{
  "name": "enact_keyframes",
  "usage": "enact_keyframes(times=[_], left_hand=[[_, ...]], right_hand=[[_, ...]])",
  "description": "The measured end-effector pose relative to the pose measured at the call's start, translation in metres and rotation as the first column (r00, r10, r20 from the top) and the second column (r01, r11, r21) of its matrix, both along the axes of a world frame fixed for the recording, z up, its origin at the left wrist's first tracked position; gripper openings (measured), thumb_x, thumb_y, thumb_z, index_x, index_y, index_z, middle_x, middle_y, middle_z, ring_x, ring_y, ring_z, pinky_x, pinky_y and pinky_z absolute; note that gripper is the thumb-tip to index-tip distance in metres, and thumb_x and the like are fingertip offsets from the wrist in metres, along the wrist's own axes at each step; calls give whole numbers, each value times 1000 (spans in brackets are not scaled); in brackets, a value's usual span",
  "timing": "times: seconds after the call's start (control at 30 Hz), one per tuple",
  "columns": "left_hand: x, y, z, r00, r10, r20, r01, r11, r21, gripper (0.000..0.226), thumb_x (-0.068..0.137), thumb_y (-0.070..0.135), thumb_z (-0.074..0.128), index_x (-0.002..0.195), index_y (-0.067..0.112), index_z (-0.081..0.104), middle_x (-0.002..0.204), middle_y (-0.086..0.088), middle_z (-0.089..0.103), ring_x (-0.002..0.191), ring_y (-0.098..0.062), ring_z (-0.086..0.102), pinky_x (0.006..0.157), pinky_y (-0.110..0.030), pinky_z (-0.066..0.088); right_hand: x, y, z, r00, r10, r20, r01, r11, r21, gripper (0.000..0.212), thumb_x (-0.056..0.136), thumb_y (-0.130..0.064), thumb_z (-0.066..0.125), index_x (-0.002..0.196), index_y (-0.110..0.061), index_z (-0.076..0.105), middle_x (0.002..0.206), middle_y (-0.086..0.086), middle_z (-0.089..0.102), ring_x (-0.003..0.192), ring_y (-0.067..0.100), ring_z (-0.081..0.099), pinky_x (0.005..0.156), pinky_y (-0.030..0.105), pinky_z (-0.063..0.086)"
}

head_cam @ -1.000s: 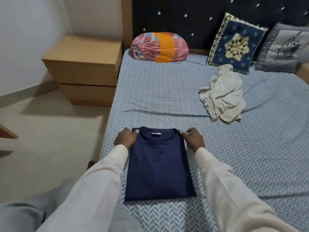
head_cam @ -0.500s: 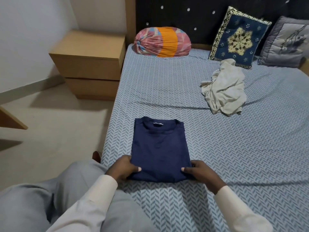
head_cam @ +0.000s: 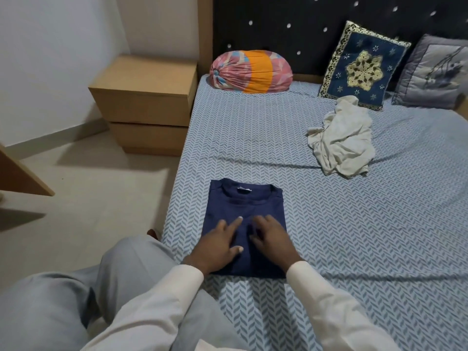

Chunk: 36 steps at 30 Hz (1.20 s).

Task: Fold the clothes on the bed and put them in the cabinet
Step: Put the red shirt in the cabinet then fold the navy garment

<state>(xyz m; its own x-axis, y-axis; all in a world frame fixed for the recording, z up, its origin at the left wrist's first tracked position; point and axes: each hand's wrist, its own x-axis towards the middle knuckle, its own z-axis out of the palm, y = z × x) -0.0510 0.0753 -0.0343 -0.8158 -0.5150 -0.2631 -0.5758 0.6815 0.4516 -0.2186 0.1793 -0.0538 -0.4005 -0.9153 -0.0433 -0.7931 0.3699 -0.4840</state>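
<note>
A navy blue T-shirt [head_cam: 247, 207] lies folded into a neat rectangle near the left edge of the bed [head_cam: 253, 138], collar pointing away from me. My left hand [head_cam: 219, 245] rests flat on its lower half with fingers spread. My right hand [head_cam: 272, 240] lies beside it on the same shirt, fingers straight and pressing down. A crumpled cream garment [head_cam: 342, 139] sits unfolded farther back on the right of the bed.
A wooden bedside cabinet [head_cam: 144, 102] with two drawers stands left of the bed on the pale floor. At the dark headboard lie a pink-and-orange bolster [head_cam: 250, 70], a blue embroidered cushion [head_cam: 362, 65] and a grey cushion [head_cam: 430, 72]. A wooden board edge [head_cam: 20, 176] juts in at left.
My hands went from the shirt's collar corners to its bottom corners, and now both lie flat on the middle of the lower half. The shirt looks shorter than one second ago.
</note>
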Motion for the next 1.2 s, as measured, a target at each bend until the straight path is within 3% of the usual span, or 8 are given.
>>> enact_keyframes(times=[0.07,0.17,0.27,0.43,0.7,1.0,1.13,1.2], left_hand=[[-9,7,-4,987,-96,132,99,995,-17,77,92,55,50,155,34,10,136,-12,38,119,-36,51,93,-42,45],[-14,11,-10,974,-67,215,78,996,-42,76,92,57,47,154,34,10,141,-12,36,122,-36,47,92,-44,44],[-14,10,-12,974,-46,220,60,997,-54,76,93,58,46,154,34,9,140,-12,35,122,-36,46,92,-44,45],[-14,10,-15,976,-27,218,34,999,-29,76,91,60,47,154,36,10,139,-11,34,121,-35,47,91,-44,46],[-14,5,-16,982,-32,187,40,998,-40,63,90,59,49,144,32,30,135,-10,38,117,-34,51,89,-43,49],[-1,0,-6,988,152,-5,-152,988,-16,53,95,51,45,144,32,36,129,-8,47,119,-29,52,89,-37,45],[18,-12,-1,883,468,33,-463,881,-94,53,90,42,56,133,13,41,131,-12,42,122,-33,45,91,-43,45],[24,-15,1,816,559,148,-557,828,-54,60,88,44,60,132,8,41,135,-14,43,125,-35,44,95,-42,44]], right_hand=[[-1,-14,1,999,27,-31,-21,988,152,34,77,-31,55,109,-21,57,99,5,56,96,30,57,76,37,47],[-12,-41,11,991,-135,-7,135,990,49,27,71,-29,49,93,-16,59,95,9,63,93,31,59,75,38,46],[-28,-76,15,983,-170,-75,163,982,-91,38,77,-20,51,111,-6,61,107,18,62,103,39,55,91,42,40],[-23,-104,-4,970,15,-242,-6,999,37,60,88,-38,30,125,3,56,126,22,58,119,42,51,108,46,33],[-6,-88,-30,980,25,-195,18,977,214,108,71,-78,-18,157,-16,6,165,3,0,152,23,-7,122,43,-5],[-17,-98,-2,996,51,-79,-23,946,324,84,94,-71,19,157,-17,11,165,1,4,152,24,-4,122,49,-2],[-15,-46,7,942,-328,69,334,933,-131,75,87,-53,41,142,-3,45,140,17,52,130,36,45,112,42,31],[-11,-4,-2,872,-474,120,483,873,-62,70,85,-39,57,139,3,43,131,25,54,121,42,49,105,43,33]])
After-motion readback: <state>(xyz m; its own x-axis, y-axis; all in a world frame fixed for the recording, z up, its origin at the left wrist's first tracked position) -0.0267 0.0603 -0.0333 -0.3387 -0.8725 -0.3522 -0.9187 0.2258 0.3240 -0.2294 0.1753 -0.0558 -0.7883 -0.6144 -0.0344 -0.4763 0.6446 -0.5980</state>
